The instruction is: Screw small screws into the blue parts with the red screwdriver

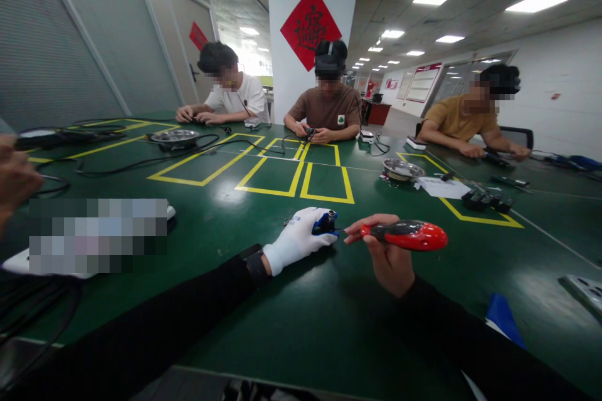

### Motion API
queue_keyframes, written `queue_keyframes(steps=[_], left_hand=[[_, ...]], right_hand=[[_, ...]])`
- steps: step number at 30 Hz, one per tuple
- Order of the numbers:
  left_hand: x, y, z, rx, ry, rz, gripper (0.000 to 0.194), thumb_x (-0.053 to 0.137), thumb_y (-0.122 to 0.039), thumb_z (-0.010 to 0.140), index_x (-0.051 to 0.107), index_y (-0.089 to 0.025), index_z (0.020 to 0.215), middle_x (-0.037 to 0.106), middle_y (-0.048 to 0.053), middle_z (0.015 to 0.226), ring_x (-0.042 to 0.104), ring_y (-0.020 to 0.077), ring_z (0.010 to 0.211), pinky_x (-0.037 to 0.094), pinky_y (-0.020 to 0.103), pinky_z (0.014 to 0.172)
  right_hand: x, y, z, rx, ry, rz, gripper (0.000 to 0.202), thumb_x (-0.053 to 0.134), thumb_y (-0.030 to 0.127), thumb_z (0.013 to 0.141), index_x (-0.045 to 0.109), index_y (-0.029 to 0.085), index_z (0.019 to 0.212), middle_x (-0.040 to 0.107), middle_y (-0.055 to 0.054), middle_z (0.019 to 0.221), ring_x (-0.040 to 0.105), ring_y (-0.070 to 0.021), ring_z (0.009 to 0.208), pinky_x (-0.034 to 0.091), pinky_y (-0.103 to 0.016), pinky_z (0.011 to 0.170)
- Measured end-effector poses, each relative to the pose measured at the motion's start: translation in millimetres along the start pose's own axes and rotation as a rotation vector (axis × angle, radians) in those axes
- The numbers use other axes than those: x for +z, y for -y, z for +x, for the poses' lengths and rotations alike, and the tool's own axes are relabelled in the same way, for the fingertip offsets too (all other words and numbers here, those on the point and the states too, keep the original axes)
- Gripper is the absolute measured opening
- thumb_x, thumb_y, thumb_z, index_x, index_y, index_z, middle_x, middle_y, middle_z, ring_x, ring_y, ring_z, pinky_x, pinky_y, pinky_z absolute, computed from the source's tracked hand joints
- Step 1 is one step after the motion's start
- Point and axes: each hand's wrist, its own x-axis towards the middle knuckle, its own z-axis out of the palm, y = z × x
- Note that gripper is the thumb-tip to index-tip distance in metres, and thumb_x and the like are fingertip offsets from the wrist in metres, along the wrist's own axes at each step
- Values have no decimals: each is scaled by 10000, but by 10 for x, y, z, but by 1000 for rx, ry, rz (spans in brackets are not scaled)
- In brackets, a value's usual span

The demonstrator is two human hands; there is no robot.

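My left hand, in a white glove with blue on its fingers, is closed around a small black part with a round metal piece on top. Bare and to the right of it, my right hand grips a screwdriver with a red and black handle. The screwdriver's thin shaft points left at the black part. Whether its tip touches the part I cannot make out. Both hands are just above the green table, and the glove hides much of the part.
Ahead are yellow tape outlines and two metal bowls. Several black parts lie by white paper at right. A blue-and-white glove is near my right sleeve. Cables lie at left. Several people sit around the table.
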Motion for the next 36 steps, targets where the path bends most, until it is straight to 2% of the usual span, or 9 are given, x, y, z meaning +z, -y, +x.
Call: queue_keyframes(steps=[7, 12, 15, 20, 24, 27, 30, 33, 36], left_hand=[[-31, -66, -8, -46, 7, 72, 319, 630, -440, 770, 651, -197, 975, 658, 45, 935, 604, 220, 884, 477, 345, 828], [-45, -63, 2, -76, 4, 85, 312, 639, -421, 762, 647, -195, 978, 664, 44, 950, 606, 222, 888, 479, 338, 820], [-56, -75, 1, -61, 3, 98, 303, 641, -413, 761, 654, -197, 973, 663, 48, 940, 607, 225, 883, 477, 338, 822], [-53, -80, -1, -62, 0, 94, 311, 645, -414, 757, 651, -195, 978, 652, 49, 932, 601, 222, 879, 473, 341, 831], [-46, -68, 10, -61, -5, 101, 296, 653, -421, 745, 643, -199, 942, 643, 44, 916, 593, 221, 866, 472, 342, 812], [-48, -65, 15, -59, 2, 107, 281, 646, -423, 752, 636, -200, 922, 637, 41, 905, 590, 216, 853, 471, 337, 795], [-49, -69, 12, -54, 5, 111, 277, 645, -429, 752, 631, -197, 904, 635, 41, 899, 589, 216, 851, 469, 337, 790], [-50, -75, 8, -57, -1, 112, 269, 645, -420, 752, 628, -198, 903, 635, 40, 895, 590, 217, 848, 468, 336, 784], [-58, -83, 6, -54, 2, 109, 271, 645, -415, 754, 626, -197, 913, 635, 39, 903, 589, 215, 849, 467, 332, 777]], right_hand=[[33, 104, 89, 247, -47, 266, 184, 649, 234, 827, 570, 222, 993, 709, -36, 900, 668, -163, 653, 562, -366, 647], [30, 63, 124, 363, -60, 443, 306, 591, 292, 868, 547, 244, 1167, 681, -38, 984, 678, -169, 831, 543, -396, 825], [7, 30, 129, 380, -98, 442, 298, 541, 312, 899, 535, 230, 1185, 680, -57, 1023, 676, -175, 855, 533, -398, 834], [-39, 6, 147, 357, -177, 240, 145, 647, 277, 828, 589, 180, 920, 697, -40, 897, 644, -130, 636, 533, -299, 642], [-32, 16, 143, 350, -218, 334, 210, 694, 226, 782, 504, 218, 872, 682, 19, 788, 607, -109, 541, 506, -261, 553], [-3, 48, 134, 382, -198, 404, 223, 697, 206, 771, 537, 225, 925, 689, 9, 836, 624, -109, 594, 527, -273, 608], [19, 80, 131, 432, -165, 477, 255, 608, 231, 837, 571, 233, 1089, 698, -37, 971, 660, -136, 735, 548, -337, 735], [20, 82, 130, 454, -158, 525, 343, 534, 231, 878, 536, 244, 1221, 687, -62, 1081, 668, -144, 798, 536, -384, 818], [6, 59, 129, 477, -179, 492, 348, 595, 231, 849, 555, 226, 1195, 698, -66, 1065, 671, -141, 771, 542, -374, 806]])
